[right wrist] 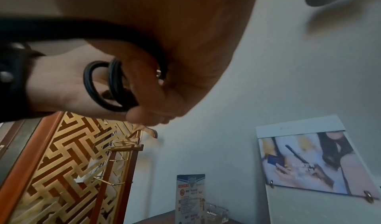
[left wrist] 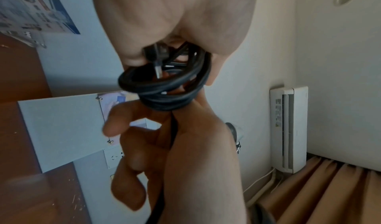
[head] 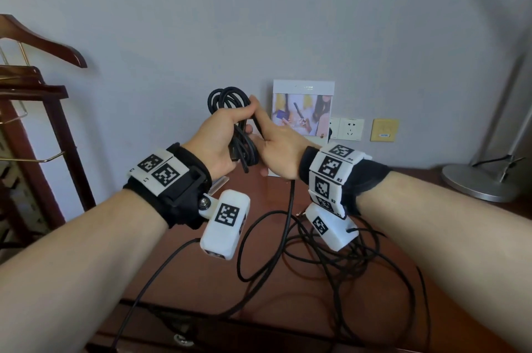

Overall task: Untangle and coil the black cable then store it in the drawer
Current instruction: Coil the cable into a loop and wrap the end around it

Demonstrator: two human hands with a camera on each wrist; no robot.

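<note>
**Coil half built, loose run still on the desk**

Centre of the head view: left hand [head: 221, 141] closed round a bundle of black loops, the coil [head: 227, 100], whose top arcs stick up above the fist and whose lower ends poke out below it. Long axis of the bundle runs near vertical. Left wrist view shows a plug end tucked among the loops, just under the palm.

Right hand [head: 277, 148] touching the left from the right side, forefinger laid along a strand, fingers curled and pinching the cable [head: 289, 220] where it leaves the bundle. From there the strand drops straight down past the right wrist to the desk [head: 184, 277].

Lower right of the head view: the rest of the cable lies in slack, crossing loops on the desk, under and around the right forearm. Still tangled there, by the look.

Judgement: the feed comes from below and right, so the right hand is the nearer one to draw up the next length.

Both forearms raised, wrists close together, palms turned inward. Drawer [head: 178, 335] front shows at the bottom edge.
</note>
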